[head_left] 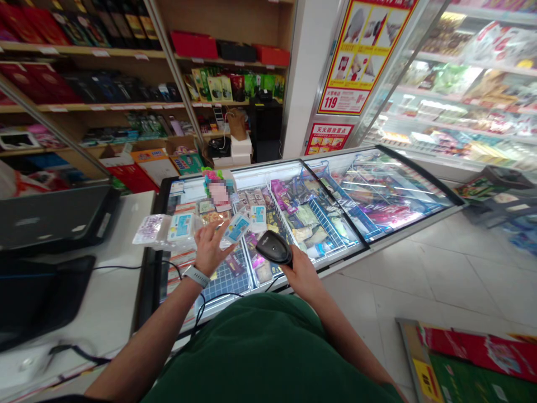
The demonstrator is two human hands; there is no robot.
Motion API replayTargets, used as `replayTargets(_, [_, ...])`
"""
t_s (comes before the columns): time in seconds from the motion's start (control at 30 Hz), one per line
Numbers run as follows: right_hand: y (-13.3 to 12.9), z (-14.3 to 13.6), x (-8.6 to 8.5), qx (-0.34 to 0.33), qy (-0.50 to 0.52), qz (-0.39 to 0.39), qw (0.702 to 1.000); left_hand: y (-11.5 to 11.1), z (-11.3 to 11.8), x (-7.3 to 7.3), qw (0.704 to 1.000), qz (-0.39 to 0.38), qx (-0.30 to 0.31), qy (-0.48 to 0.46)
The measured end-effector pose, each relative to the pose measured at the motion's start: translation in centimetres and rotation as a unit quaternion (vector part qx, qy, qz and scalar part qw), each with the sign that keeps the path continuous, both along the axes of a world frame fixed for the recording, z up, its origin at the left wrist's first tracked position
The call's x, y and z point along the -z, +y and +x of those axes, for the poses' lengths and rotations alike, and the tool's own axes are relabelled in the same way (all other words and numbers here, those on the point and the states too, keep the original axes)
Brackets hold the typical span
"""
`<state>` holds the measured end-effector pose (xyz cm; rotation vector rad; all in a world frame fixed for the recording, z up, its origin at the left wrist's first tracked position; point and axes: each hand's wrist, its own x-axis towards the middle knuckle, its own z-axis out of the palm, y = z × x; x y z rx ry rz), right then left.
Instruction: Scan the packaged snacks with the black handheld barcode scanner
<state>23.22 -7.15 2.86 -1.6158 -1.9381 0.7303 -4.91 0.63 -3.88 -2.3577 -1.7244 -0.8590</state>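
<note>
With my right hand [301, 270] I grip the handle of a black handheld barcode scanner [273, 247], its head pointing left over the glass-topped freezer [222, 282]. My left hand [210, 245], a pale-strapped watch on its wrist, holds a clear plastic pack with a blue label [237, 228] by its near side, tilted toward the scanner. Another blue-labelled pack [258, 215] lies just beyond it on the glass. To the left of my left hand sit a clear blue-labelled pack [181, 226] and a pack with purple contents [151, 229].
A colourful trinket [213, 175] stands at the freezer's back edge. At left is a white counter [121, 263] with a black laptop-like device [54, 215]. Black cable [203, 305] crosses the freezer's near side. Open cartons [153, 162] stand behind; a floor display [470, 358] is at lower right.
</note>
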Motion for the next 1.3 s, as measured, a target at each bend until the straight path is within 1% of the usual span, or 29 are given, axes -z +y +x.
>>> replayTargets(0.13, [0.0, 0.0, 0.1, 0.004, -0.002, -0.004, 1.0, 0.0, 0.0, 0.1, 1.0, 0.014, 0.004, 0.001])
replayTargets(0.37, [-0.1, -0.1, -0.3, 0.008, -0.003, -0.018, 1.0, -0.1, -0.1, -0.1, 1.0, 0.009, 0.004, 0.0])
replayTargets(0.47, [-0.1, -0.1, -0.4, 0.01, -0.001, -0.022, 1.0, -0.1, -0.2, 0.2, 1.0, 0.0, 0.001, -0.008])
replayTargets(0.57, [-0.1, -0.1, -0.3, 0.012, 0.008, -0.016, 1.0, -0.1, -0.2, 1.0, 0.999, -0.015, -0.029, -0.033])
replayTargets(0.67, [-0.1, 0.0, -0.1, 0.016, 0.011, -0.009, 1.0, 0.1, 0.1, 2.3, 0.991, -0.041, -0.09, -0.09])
replayTargets(0.77, [-0.2, 0.0, 0.0, 0.019, 0.007, -0.005, 1.0, 0.4, 0.6, 3.8, 0.974, -0.102, -0.157, -0.126])
replayTargets(0.83, [-0.3, 0.1, 0.0, 0.02, 0.009, -0.003, 1.0, 0.7, 0.9, 4.7, 0.966, -0.134, -0.179, -0.13])
replayTargets(1.0, [-0.5, 0.3, -0.2, 0.03, 0.001, -0.011, 0.999, 1.2, 1.0, 6.6, 0.95, -0.192, -0.213, -0.12])
replayTargets(1.1, [-0.5, 0.4, -0.1, 0.036, 0.0, -0.009, 0.999, 1.3, 0.9, 7.4, 0.946, -0.209, -0.219, -0.113])
replayTargets(1.2, [-0.4, 0.5, 0.0, 0.035, 0.002, -0.008, 0.999, 1.2, 0.9, 7.7, 0.947, -0.214, -0.217, -0.105])
replayTargets(1.3, [-0.3, 0.5, -0.1, 0.037, 0.003, -0.009, 0.999, 0.9, 1.1, 7.6, 0.951, -0.211, -0.205, -0.096])
